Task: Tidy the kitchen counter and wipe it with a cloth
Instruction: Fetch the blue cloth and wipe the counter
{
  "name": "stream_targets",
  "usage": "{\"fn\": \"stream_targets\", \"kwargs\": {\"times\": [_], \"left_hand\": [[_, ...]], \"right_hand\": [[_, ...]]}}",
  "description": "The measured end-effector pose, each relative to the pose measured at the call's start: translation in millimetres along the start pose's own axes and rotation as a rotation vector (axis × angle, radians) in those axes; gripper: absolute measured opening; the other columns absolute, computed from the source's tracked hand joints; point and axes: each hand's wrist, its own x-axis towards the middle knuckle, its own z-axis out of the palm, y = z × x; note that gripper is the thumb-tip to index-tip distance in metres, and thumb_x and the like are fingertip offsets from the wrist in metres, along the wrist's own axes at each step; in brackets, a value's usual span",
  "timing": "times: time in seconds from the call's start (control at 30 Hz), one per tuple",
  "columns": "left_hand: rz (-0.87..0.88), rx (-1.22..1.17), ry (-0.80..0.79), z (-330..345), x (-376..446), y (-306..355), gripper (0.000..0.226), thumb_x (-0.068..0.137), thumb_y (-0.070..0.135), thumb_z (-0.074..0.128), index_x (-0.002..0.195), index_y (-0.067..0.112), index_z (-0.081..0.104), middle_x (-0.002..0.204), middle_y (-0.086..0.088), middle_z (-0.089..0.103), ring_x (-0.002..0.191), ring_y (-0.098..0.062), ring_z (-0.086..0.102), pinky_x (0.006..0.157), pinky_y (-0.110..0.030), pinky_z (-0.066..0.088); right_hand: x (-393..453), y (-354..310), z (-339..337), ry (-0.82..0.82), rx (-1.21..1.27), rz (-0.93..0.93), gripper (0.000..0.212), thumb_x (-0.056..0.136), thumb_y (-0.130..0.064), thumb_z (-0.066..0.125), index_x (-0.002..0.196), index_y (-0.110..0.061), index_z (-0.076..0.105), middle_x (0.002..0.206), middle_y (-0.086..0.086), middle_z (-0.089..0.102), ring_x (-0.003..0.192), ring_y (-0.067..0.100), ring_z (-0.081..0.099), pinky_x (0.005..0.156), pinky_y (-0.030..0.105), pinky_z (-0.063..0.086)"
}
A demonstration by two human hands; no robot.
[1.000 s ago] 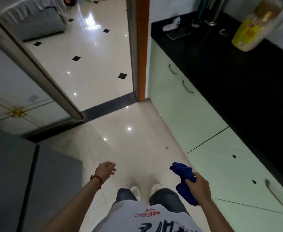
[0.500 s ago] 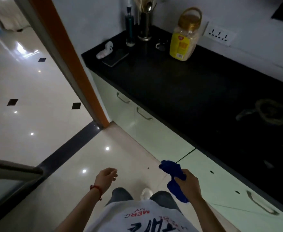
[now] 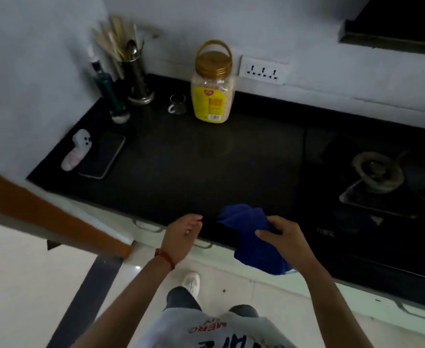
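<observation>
Now the view had swung off the doorway and shiny floor seen a second before and squared up to the black desk (image 3: 181, 172), so the person stood facing it with both hands at its near edge rather than hanging low over the floor. The right hand (image 3: 285, 237) had its fingers (image 3: 265, 233) pinched on the blue cloth (image 3: 254, 237), which draped from the grip with its upper fold lying over the desk edge and its lower end hanging in front of the cabinet. The left hand (image 3: 181, 237), just left of the cloth, held nothing, its fingers loosely curled and apart from the cloth. I judged that wiping had not begun, and the approach was done. Well beyond the fingers, by the back wall, stood an oats jar (image 3: 212, 96) with a gold lid and handle, filled nearly to the neck with pale flakes; a small glass cup (image 3: 177, 104) just left of it looked empty. Further left, a steel utensil holder (image 3: 137, 81) carried chopsticks and a spoon, beside a dark green bottle (image 3: 108, 96). A phone (image 3: 103, 154) and a white ghost toy (image 3: 77, 153) lay far left; the gas burner (image 3: 377, 172) sat beyond and right of the fingers. Those loose things probably need moving first.
</observation>
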Motion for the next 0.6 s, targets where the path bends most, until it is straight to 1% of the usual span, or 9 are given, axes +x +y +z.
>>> {"fn": "stream_targets", "kwargs": {"times": [0.07,0.1,0.13,0.2,0.3,0.4,0.47,0.53,0.6], "left_hand": [[0.059,0.054,-0.005,-12,35,8,0.023,0.088,0.012,0.054,0.109,0.011,0.061,0.093,0.006,0.064,0.083,0.007,0.059,0.084,-0.022,0.05],[0.102,0.114,-0.006,-16,53,9,0.024,0.088,0.014,0.054,0.111,0.01,0.061,0.101,0.0,0.065,0.092,0.002,0.059,0.091,-0.027,0.049],[0.147,0.184,-0.015,-18,71,9,0.027,0.088,0.016,0.054,0.114,0.01,0.059,0.112,-0.006,0.063,0.104,-0.01,0.058,0.097,-0.031,0.045],[0.197,0.365,-0.066,-20,105,12,0.036,0.089,0.022,0.052,0.123,0.011,0.052,0.128,-0.01,0.054,0.121,-0.023,0.048,0.105,-0.034,0.037],[0.18,0.619,-0.152,-15,142,14,0.05,0.091,0.033,0.046,0.137,0.016,0.035,0.148,-0.006,0.032,0.138,-0.021,0.028,0.111,-0.036,0.028],[0.166,0.794,-0.21,-6,169,12,0.057,0.092,0.04,0.04,0.142,0.02,0.022,0.155,-0.003,0.013,0.143,-0.021,0.012,0.117,-0.042,0.018],[0.196,0.842,-0.226,-2,178,7,0.058,0.092,0.042,0.036,0.143,0.023,0.018,0.157,-0.002,0.007,0.144,-0.02,0.006,0.118,-0.044,0.011],[0.224,0.846,-0.224,-1,182,2,0.058,0.092,0.044,0.032,0.144,0.024,0.014,0.157,-0.001,0.004,0.145,-0.019,0.003,0.118,-0.045,0.006],[0.244,0.876,-0.223,0,183,-5,0.059,0.092,0.046,0.028,0.144,0.025,0.01,0.157,0.0,0.002,0.145,-0.019,0.001,0.117,-0.045,0.004]], "right_hand": [[22,-15,1,0.083,0.077,0.033,0.022,0.08,-0.012,0.068,0.081,-0.032,0.059,0.083,-0.012,0.064,0.078,0.008,0.061,0.065,0.02,0.049],[33,-22,0,0.128,0.105,0.05,0.019,0.08,-0.011,0.068,0.083,-0.028,0.06,0.083,-0.011,0.064,0.078,0.009,0.061,0.067,0.022,0.051],[45,-28,-1,0.172,0.131,0.068,0.017,0.08,-0.01,0.068,0.085,-0.024,0.06,0.082,-0.009,0.064,0.079,0.011,0.061,0.069,0.026,0.052],[68,-37,-3,0.263,0.159,0.106,0.013,0.079,-0.011,0.068,0.088,-0.018,0.061,0.081,-0.005,0.063,0.08,0.016,0.061,0.074,0.034,0.052],[101,-51,-9,0.359,0.156,0.158,0.014,0.079,-0.016,0.068,0.09,-0.018,0.06,0.084,-0.002,0.063,0.082,0.016,0.061,0.077,0.035,0.051],[128,-60,-17,0.366,0.168,0.154,0.015,0.08,-0.015,0.067,0.092,-0.017,0.059,0.084,-0.002,0.062,0.081,0.015,0.06,0.074,0.032,0.05],[143,-60,-24,0.337,0.214,0.145,0.015,0.08,-0.014,0.067,0.094,-0.016,0.059,0.083,-0.005,0.062,0.082,0.015,0.06,0.073,0.03,0.049],[157,-50,-29,0.328,0.199,0.179,0.02,0.081,-0.017,0.066,0.1,-0.015,0.059,0.091,-0.001,0.063,0.091,0.019,0.06,0.078,0.033,0.051],[168,-34,-34,0.355,0.055,0.276,0.034,0.082,-0.024,0.066,0.112,-0.013,0.056,0.105,0.004,0.062,0.096,0.019,0.058,0.079,0.033,0.048]]}}
